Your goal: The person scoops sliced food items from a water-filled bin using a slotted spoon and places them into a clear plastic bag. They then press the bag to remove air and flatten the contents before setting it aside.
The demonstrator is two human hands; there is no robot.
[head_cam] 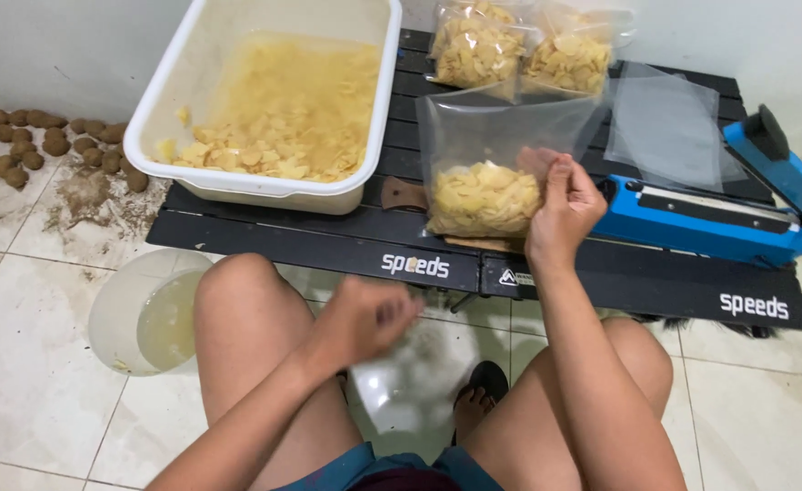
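Two filled bags (519,50) stood top centre. Right hand (560,214) pinched part-filled bag (485,173); left hand (369,318) blurred, grip unclear. Tub (169,109) held more chips (274,136).

On the low slatted table (328,245), the tub of chips (274,100) sits at the 10 o'clock corner. A half-filled bag (483,195) stands at the centre, touching the right hand (560,209) at its 3 o'clock side. Two filled bags (519,50) lie behind it at 12 o'clock. The heat sealer (719,214) lies at 3 o'clock, an empty bag (669,123) behind it. The left hand (365,318) hangs off the table at 6 o'clock, over the knees. On the floor, a bowl (146,314) sits at 8 o'clock, and potatoes (28,141) at 9 o'clock beside the tub.
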